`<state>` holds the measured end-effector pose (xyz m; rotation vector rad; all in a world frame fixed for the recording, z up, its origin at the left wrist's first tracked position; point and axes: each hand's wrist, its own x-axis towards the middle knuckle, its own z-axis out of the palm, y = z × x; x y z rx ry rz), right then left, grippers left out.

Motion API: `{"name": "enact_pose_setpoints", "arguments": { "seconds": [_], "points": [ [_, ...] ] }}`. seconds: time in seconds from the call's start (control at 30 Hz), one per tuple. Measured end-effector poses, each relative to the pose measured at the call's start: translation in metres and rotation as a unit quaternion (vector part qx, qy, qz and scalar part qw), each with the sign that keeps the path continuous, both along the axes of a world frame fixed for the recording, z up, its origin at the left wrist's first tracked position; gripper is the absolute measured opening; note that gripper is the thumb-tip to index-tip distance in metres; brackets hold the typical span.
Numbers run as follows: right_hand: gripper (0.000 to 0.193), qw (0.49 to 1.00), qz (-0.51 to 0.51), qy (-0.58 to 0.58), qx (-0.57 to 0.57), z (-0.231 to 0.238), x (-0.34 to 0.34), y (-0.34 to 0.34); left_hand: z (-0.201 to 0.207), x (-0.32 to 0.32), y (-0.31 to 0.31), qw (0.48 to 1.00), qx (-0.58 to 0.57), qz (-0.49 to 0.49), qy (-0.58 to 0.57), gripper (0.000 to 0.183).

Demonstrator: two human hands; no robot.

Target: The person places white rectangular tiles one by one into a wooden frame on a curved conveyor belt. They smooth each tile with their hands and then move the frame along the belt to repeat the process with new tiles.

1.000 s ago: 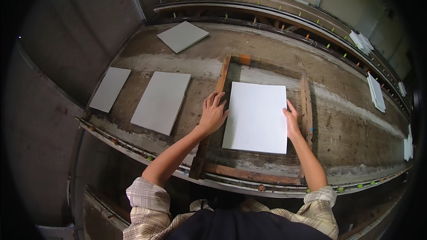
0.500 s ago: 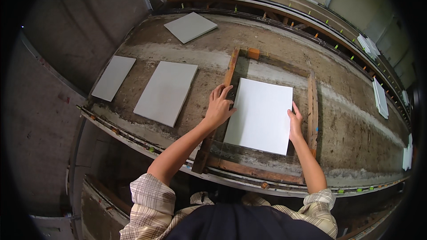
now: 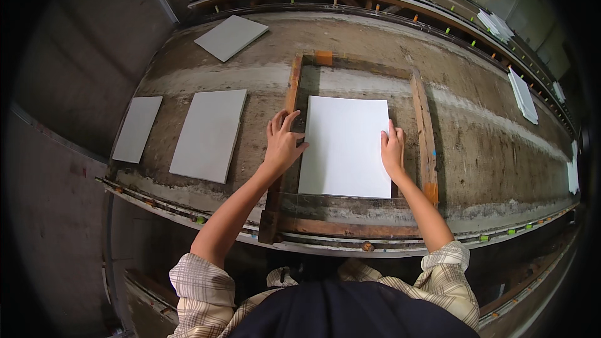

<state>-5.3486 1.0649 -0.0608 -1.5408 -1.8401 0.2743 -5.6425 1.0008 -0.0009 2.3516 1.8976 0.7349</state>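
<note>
A white sheet or thin stack of paper [image 3: 344, 150] lies inside a worn rectangular wooden frame [image 3: 424, 131] on the long stained table. At the sheet's left edge, my left hand [image 3: 285, 144] is open, its fingers spread over the frame's left bar and its thumb close to the paper. My right hand [image 3: 393, 150] rests at the right edge of the sheet. Its thumb lies on the paper margin and its fingers stretch along the outside of that edge. Whether the left fingertips touch the paper, I cannot tell.
Left of the frame lie a white stack [image 3: 210, 134], a narrower white stack [image 3: 138, 129] and, farther back, a third stack [image 3: 231, 37]. More white stacks [image 3: 523, 95] stand far right. A rail with coloured clips [image 3: 206, 221] runs along the table's front edge.
The whole view has shifted, so the table things appear farther left. The sheet sits straighter within the frame, and my right hand's fingers now lie farther up along its edge.
</note>
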Motion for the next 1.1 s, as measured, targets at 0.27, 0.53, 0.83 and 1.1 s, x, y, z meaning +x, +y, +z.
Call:
{"name": "enact_pose_setpoints", "arguments": {
  "seconds": [0.27, 0.53, 0.83, 1.1],
  "points": [
    [0.044, 0.995, -0.004, -0.069, 0.065, -0.009, 0.000, 0.000, 0.004, 0.002, -0.001, 1.000, -0.013, -0.003, 0.021, 0.022],
    [0.044, 1.000, 0.003, -0.023, 0.011, -0.003, 0.000, 0.004, 0.004, 0.003, -0.001, 1.000, -0.024, -0.004, 0.018, 0.022],
    [0.043, 0.999, -0.016, -0.031, 0.028, -0.001, 0.001, -0.006, 0.006, 0.004, -0.003, 0.999, -0.027, -0.002, 0.030, 0.023],
    [0.043, 0.995, -0.019, -0.080, 0.054, -0.006, 0.000, 0.004, 0.003, 0.004, 0.000, 1.000, -0.008, -0.005, 0.018, 0.022]
  ]
}}
